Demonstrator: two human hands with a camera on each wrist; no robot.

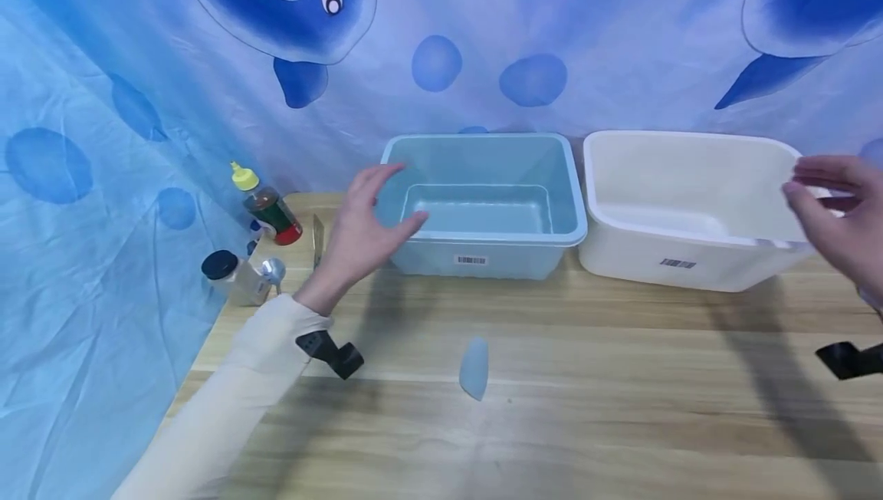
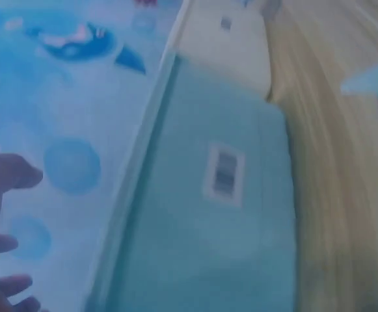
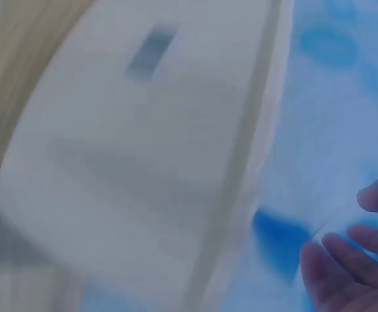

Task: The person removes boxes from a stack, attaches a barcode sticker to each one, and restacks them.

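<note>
My left hand [image 1: 362,231] is in the air at the left end of a light blue bin [image 1: 483,254], thumb and fingers spread wide with nothing between them. In the left wrist view its fingertips [image 2: 19,172] show beside the bin's rim. My right hand [image 1: 845,208] hovers over the right end of a white bin [image 1: 662,262], its fingers loosely bent around bare air. The right wrist view shows that hand [image 3: 351,266] apart from the white bin's wall [image 3: 143,143]. Both bins stand side by side, each with a barcode label facing me.
A pale blue pointed piece [image 1: 474,368] lies on the wooden table [image 1: 586,408]. At the left edge stand a yellow-capped bottle [image 1: 272,212], a black-lidded jar [image 1: 237,279] and a metal spoon [image 1: 274,270]. A blue patterned curtain [image 1: 483,24] hangs behind the bins.
</note>
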